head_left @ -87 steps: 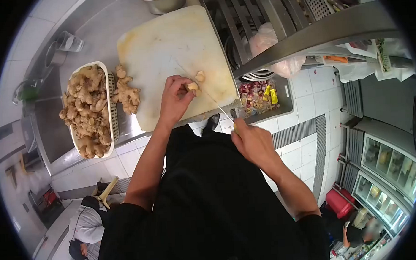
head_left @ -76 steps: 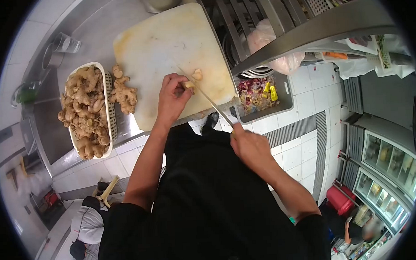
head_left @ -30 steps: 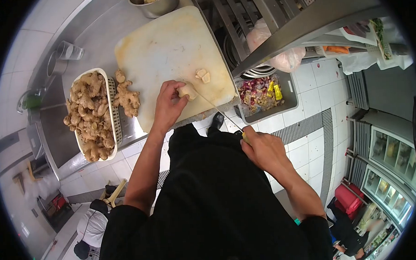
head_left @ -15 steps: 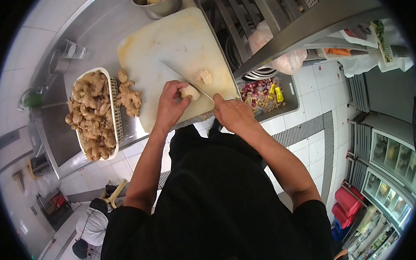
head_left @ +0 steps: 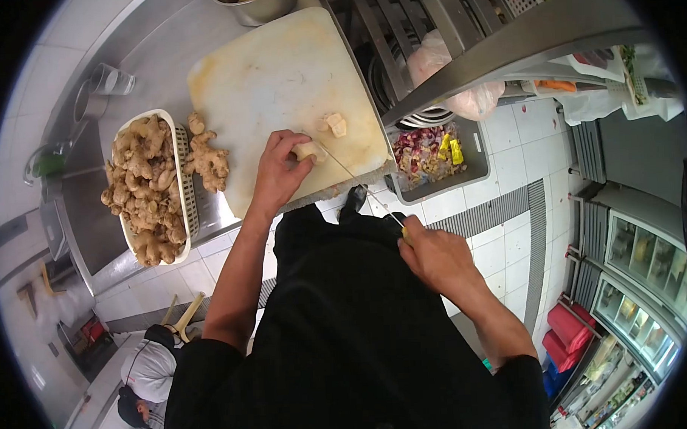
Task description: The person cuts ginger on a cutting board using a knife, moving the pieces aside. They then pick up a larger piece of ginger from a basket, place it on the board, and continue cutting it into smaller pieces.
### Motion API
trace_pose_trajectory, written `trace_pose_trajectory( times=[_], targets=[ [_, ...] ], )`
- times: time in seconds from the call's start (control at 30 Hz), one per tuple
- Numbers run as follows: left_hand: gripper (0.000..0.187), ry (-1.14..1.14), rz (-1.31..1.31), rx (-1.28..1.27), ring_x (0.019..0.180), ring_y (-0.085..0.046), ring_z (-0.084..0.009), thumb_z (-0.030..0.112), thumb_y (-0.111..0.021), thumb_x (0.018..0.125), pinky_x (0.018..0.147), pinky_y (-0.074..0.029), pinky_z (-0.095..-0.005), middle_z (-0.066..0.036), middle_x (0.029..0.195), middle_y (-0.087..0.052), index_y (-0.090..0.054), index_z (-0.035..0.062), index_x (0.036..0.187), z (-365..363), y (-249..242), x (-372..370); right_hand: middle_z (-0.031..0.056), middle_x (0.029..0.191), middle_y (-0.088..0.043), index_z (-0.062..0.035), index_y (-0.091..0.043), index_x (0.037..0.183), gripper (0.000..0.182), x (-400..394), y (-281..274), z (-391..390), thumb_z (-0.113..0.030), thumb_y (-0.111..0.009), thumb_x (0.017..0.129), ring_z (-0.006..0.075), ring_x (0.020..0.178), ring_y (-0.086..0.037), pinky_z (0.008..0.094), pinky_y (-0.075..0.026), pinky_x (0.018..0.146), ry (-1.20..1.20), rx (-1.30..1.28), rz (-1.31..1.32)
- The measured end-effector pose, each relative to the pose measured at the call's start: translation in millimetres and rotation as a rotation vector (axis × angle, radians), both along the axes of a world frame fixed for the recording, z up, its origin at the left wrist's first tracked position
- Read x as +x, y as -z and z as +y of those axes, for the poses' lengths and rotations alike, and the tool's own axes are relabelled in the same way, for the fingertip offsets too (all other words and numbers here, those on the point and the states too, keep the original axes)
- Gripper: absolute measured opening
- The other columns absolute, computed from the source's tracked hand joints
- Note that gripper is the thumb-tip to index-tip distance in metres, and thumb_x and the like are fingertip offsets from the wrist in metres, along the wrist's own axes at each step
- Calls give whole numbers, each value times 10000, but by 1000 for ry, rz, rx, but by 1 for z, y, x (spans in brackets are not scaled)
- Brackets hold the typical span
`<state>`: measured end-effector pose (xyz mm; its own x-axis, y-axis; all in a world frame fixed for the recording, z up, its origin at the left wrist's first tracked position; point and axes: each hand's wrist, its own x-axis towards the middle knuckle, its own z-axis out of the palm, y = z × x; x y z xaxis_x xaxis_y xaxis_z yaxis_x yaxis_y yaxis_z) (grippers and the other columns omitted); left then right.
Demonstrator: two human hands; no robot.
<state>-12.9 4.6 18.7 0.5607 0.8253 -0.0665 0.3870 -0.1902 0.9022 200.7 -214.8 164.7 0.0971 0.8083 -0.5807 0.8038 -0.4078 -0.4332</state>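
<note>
My left hand [head_left: 282, 171] is closed on a pale peeled piece of ginger [head_left: 308, 151] near the front of the white cutting board [head_left: 271, 81]. In my right hand [head_left: 439, 258], off the board's front edge, is the handle of a long thin knife [head_left: 365, 185]. Its blade slants up and left, with the far end at the right side of the held ginger. Cut ginger pieces [head_left: 333, 124] lie on the board just beyond the knife. Left of the board sits an unpeeled ginger root [head_left: 207, 160], beside a white basket [head_left: 186, 182] heaped with more unpeeled ginger.
A metal bowl [head_left: 264, 8] stands behind the board. Under the metal rack [head_left: 504, 50] on the right, a grey bin [head_left: 474, 164] holds purplish scraps and yellow packets. Clear cups [head_left: 113, 80] are at the left of the counter. A person [head_left: 148, 369] is at lower left.
My right hand has drawn the knife back toward my body and to the right, off the board's edge. My left hand stays on the ginger.
</note>
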Motion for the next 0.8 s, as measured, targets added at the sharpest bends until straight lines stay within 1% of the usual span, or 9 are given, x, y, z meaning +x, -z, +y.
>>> trace_pose_trajectory(
  times=[0.1,0.17,0.27,0.37,0.5,0.57,0.7,0.77,0.8],
  targets=[
    [353,10,5,2,1065,-635,-256,60,-778,842,877,-563,-352,-102,1206,-575,-696,72,1186,0,1,0,219,780,-723,-11,-526,1073,216,-13,48,28,-206,-577,992,424,764,-726,557,-556,684,-33,151,-19],
    [365,8,3,30,1067,-637,-254,56,-777,840,877,-562,-353,-104,1214,-576,-696,79,1195,0,-1,1,228,788,-724,1,-537,1063,198,-23,87,60,-174,-570,975,416,787,-734,553,-562,705,-9,180,-31],
    [380,2,45,13,1075,-637,-254,53,-776,835,883,-560,-353,-107,1232,-575,-695,83,1204,-1,-3,-1,224,803,-715,-4,-493,1099,242,-37,107,95,-193,-592,983,435,809,-714,570,-542,722,-1,253,2],
    [397,19,29,26,1072,-640,-258,52,-776,832,900,-559,-353,-112,1243,-573,-690,85,1218,-1,-2,-1,244,834,-715,0,-497,1135,266,-36,116,101,-206,-586,991,459,830,-704,571,-543,732,22,323,23],
    [423,46,49,20,1079,-643,-264,50,-771,829,917,-562,-352,-110,1279,-571,-683,84,1241,1,-12,2,249,820,-721,-7,-511,1099,240,-28,109,64,-221,-561,1004,455,807,-715,575,-543,732,125,323,63],
    [440,121,79,19,1102,-645,-268,61,-766,832,931,-564,-361,-105,1333,-566,-675,79,1262,5,-18,2,261,805,-707,-18,-496,1127,282,-18,99,23,-275,-554,1029,480,795,-700,610,-520,712,267,213,137],
    [453,203,104,34,1099,-656,-276,56,-761,827,937,-564,-365,-106,1361,-573,-669,65,1270,14,-24,4,269,783,-698,-32,-501,1167,311,-8,90,-52,-298,-578,1025,495,746,-688,631,-505,680,367,118,20],
    [428,240,150,27,1046,-677,-288,128,-771,848,918,-566,-378,-115,1293,-619,-672,62,1258,20,-25,10,271,774,-697,-40,-505,1183,316,-2,92,-69,-302,-584,1024,498,728,-686,628,-507,671,405,111,-58],
    [428,247,147,30,1046,-677,-288,128,-771,848,918,-566,-378,-115,1293,-619,-672,62,1258,21,-23,14,274,766,-694,-44,-511,1183,316,2,96,-74,-303,-590,1021,498,712,-683,619,-510,661,454,91,-112]
  ],
)
